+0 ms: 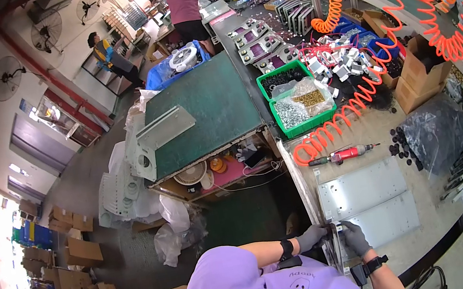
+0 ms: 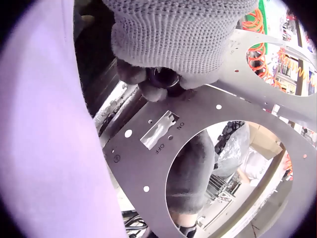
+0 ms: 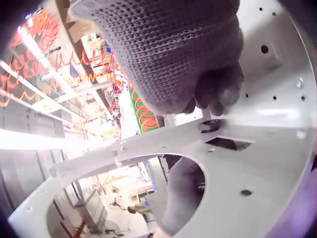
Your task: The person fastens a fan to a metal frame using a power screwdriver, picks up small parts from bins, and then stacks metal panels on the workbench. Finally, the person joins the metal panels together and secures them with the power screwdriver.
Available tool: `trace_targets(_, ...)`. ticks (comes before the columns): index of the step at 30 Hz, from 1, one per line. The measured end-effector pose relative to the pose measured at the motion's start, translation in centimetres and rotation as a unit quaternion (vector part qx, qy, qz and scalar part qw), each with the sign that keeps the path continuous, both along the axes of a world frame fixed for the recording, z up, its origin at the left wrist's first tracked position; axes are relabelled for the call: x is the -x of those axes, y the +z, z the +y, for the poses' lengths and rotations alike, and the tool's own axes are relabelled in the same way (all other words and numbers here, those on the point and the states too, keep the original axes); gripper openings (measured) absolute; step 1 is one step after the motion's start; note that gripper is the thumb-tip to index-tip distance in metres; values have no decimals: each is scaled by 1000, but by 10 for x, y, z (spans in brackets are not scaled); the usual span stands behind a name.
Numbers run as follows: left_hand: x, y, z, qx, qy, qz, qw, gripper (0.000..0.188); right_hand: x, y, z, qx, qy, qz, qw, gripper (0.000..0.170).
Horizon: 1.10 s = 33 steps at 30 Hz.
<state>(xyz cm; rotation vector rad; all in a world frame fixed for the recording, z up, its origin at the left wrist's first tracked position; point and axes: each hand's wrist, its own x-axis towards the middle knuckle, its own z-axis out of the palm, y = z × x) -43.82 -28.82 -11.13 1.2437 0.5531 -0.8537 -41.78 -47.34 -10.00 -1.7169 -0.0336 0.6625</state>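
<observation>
Both hands wear grey knitted gloves and meet at a grey metal panel [image 2: 130, 166] with a large round hole and a rectangular slot marked ON and OFF. My left hand [image 1: 312, 237] pinches a black round fitting [image 2: 164, 77] at the panel's edge, beside the slot. From the panel's other face my right hand [image 1: 356, 239] reaches in, its fingers curled with the tips right at a black piece of the fitting [image 3: 209, 126]. Each hand's wrist camera also catches the other hand through the round hole. The right thumb is hidden.
Two flat metal plates [image 1: 363, 189] lie on the bench ahead, with a red power screwdriver [image 1: 350, 152] beyond them. Past that stands a green tray [image 1: 309, 126] of small hardware. Orange coiled hoses [image 1: 335, 137] hang over the bench. A black plastic bag [image 1: 437, 136] lies right.
</observation>
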Motion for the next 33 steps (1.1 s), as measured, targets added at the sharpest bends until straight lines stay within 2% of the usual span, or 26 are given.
trace_targets(2, 0, -7, 5, 32, -5, 25, 999, 12, -3, 5, -1, 6, 32, -46, 998, 33)
trace_targets(4, 0, -2, 3, 61, 46, 120, 990, 15, -9, 43, 0, 8, 12, 154, 988, 28)
trace_targets(5, -1, 1, 2, 61, 45, 119, 990, 15, -8, 15, -2, -8, 17, 81, 997, 28)
trace_targets(6, -2, 6, 2, 65, 57, 138, 987, 16, -9, 18, -1, -8, 16, 79, 997, 28)
trace_targets(8, 0, 12, 0, 70, 66, 159, 983, 16, -8, 27, 3, 71, 125, -18, 989, 29)
trace_targets(9, 0, 15, 1, 74, 83, 153, 982, 17, -7, 9, 4, 71, 141, -86, 984, 29)
trace_targets(11, 1, 9, 4, 76, 102, 149, 981, 18, -8, 8, 8, 59, 129, -58, 988, 29)
trace_targets(13, 3, -1, 6, 39, 25, -11, 999, 21, -9, 5, 8, 49, 116, -29, 992, 28)
trace_targets(14, 7, -5, 5, 39, 24, -9, 999, 21, -11, 1, 7, 89, 141, 17, 986, 28)
trace_targets(16, 14, 14, 2, -49, 16, -136, 989, 22, -9, -2, 7, 126, 164, 65, 976, 27)
trace_targets(17, 13, 19, 3, -50, 13, -133, 990, 22, -2, -4, 7, 110, 134, -56, 983, 27)
trace_targets(18, 9, 23, 3, -45, 22, -75, 996, 23, 0, -5, 5, 94, 102, -180, 974, 28)
trace_targets(19, 5, 25, 3, -42, 32, -18, 998, 24, -3, -5, 5, 95, 100, -180, 974, 28)
trace_targets(20, 3, 18, 3, -42, 30, -16, 999, 24, -4, -5, 6, 76, 113, -168, 976, 29)
trace_targets(22, -3, -2, 0, -28, -24, 154, 987, 28, -6, -5, 7, 57, 127, -154, 978, 30)
trace_targets(23, 2, -5, 0, -28, -24, 154, 987, 28, -8, -4, 9, 97, 137, -135, 977, 30)
trace_targets(25, 12, 3, 2, -31, -9, -45, 998, 29, -10, -3, 11, 134, 147, -116, 973, 30)
trace_targets(28, 16, 24, 2, -25, 14, -52, 998, 29, -9, 1, 9, 167, 161, -122, 965, 31)
trace_targets(29, 15, 9, 4, -24, 14, -53, 998, 29, -7, 3, 7, 123, 140, -133, 974, 31)
trace_targets(30, 16, -18, 8, 18, 26, 24, 999, 30, -6, 4, 5, 78, 119, -142, 980, 32)
trace_targets(31, 14, -20, 10, 58, 37, 101, 992, 30, -6, 3, 7, 78, 118, -141, 980, 32)
trace_targets(32, 15, -22, 9, 59, 37, 101, 992, 30, -9, 2, 9, 112, 133, -145, 974, 31)
trace_targets(33, 12, 0, 4, 21, 34, 46, 998, 30, -11, 0, 11, 146, 148, -150, 967, 32)
